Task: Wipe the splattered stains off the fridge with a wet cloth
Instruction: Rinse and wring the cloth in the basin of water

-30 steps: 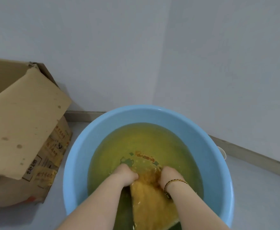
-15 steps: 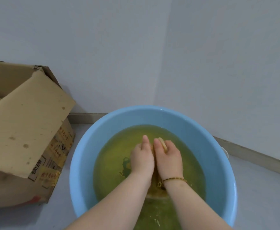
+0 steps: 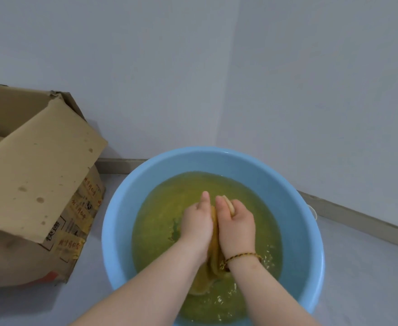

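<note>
So: L hand (image 3: 196, 223), R hand (image 3: 237, 225) grip cloth (image 3: 205, 281); box (image 3: 35, 184) beside basin (image 3: 122, 208).

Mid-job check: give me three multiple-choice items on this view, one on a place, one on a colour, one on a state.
1. Where is the box? A. left of the basin B. right of it C. inside it
2. What colour is the basin? A. red B. light blue C. white
3. How do the left hand and right hand treat the cloth? A. both grip it B. only one touches it C. neither touches it
Key: 1 A, the box stands beside its left rim; 2 B, its wall is light blue; 3 A, both clench the cloth between them.
</note>
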